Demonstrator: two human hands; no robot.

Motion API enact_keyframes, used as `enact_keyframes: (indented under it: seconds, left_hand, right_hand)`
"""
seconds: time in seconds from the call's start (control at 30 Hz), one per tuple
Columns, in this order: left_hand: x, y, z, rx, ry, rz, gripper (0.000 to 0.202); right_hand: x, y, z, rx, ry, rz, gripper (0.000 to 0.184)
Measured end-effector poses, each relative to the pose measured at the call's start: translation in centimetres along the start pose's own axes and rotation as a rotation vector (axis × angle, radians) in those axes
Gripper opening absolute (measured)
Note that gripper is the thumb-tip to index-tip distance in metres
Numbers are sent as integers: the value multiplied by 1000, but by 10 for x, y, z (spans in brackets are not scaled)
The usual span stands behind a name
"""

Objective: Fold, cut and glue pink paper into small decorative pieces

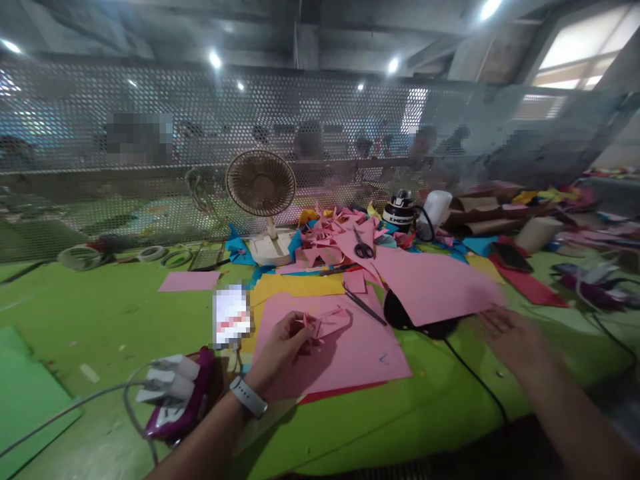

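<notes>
My left hand (287, 340), with a watch on its wrist, pinches a small folded piece of pink paper (333, 323). Beneath it lies a pink paper sheet (350, 357), stacked over yellow and red sheets. At the right, my right hand (505, 330) is slightly blurred, its fingers stretched out at the right corner of a larger pink sheet (440, 283). That sheet partly covers a black object (397, 312) with a cable. Between the hands rests a dark, slim tool (365, 305). Black-handled scissors (364, 248) lie farther back on pink scraps.
A small fan (261, 190) stands before a perforated metal screen (200, 107). Pink scraps (335, 230) are heaped beside it. A purple power strip (183, 407) with white plugs sits at left, near a pixelated bright rectangle (231, 315). A phone (512, 257) lies at right.
</notes>
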State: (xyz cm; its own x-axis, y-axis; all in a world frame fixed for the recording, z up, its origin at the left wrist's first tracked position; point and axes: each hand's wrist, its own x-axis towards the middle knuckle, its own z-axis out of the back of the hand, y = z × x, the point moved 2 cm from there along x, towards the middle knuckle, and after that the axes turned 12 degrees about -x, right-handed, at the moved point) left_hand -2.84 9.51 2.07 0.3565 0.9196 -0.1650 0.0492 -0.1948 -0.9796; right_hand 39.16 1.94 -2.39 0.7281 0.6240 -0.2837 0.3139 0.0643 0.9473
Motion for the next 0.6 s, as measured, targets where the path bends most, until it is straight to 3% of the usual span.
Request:
enact_keyframes:
  seconds: [0.1,0.23,0.33,0.47,0.53,0.6]
  left_hand:
    - [1,0,1,20,-12,14,30]
    - [2,3,1,27,6,19,30]
    - [2,4,2,30,11,5,30]
    - [1,2,0,26,14,-10,27]
    - [0,0,-1,30,8,-2,25]
    - [-1,-2,-2,46,4,6,25]
  right_hand:
    - [18,3,13,-7,-114,-35,6]
    - [21,-1,10,-14,-16,-76,7]
    - [16,-1,-5,22,10,-48,20]
    - [10,15,-31,-100,118,235,43]
    - [8,26,-41,-351,157,461,47]
    - [8,36,-49,-688,107,739,43]
